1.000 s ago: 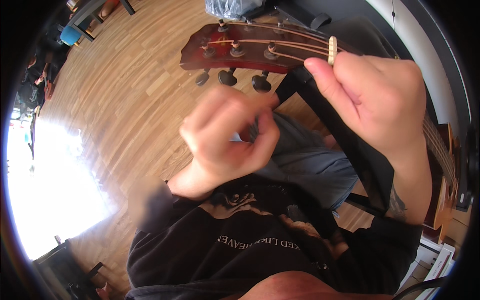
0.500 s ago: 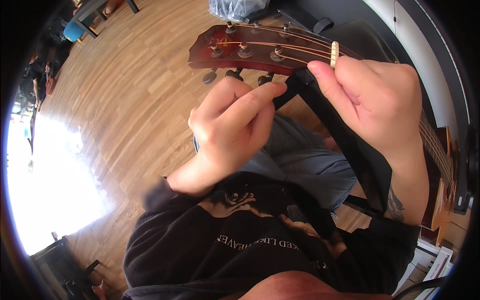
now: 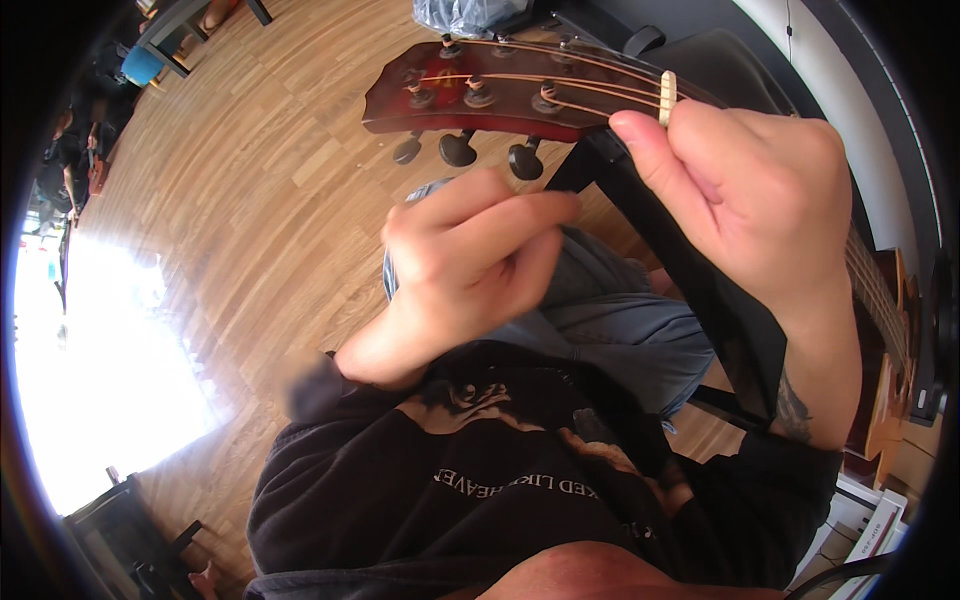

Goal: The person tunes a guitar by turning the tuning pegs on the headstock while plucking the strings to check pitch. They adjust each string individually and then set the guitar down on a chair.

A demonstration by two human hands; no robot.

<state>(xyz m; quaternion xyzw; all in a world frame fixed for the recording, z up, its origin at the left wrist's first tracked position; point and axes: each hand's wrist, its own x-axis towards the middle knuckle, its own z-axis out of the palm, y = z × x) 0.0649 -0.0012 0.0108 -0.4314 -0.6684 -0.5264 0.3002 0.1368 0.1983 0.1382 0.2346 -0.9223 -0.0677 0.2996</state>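
I'm seeing the guitar headstock [image 3: 515,110] lying beyond the left hand [image 3: 475,250] and beside the right hand [image 3: 755,190]; both are curled, any grip hiding from me.

White light blazes in from over there on the left — that patch of glare [image 3: 120,370] is burnt out completely, and the floorboards [image 3: 290,230] near it look washed pale. Farther right it's softer, the black shirt [image 3: 390,490] sinking into darkness. Straight edges bend at the margins, corners go black; the left hand [image 3: 470,250] looks slightly smeared — the headstock [image 3: 445,100] is crisper.
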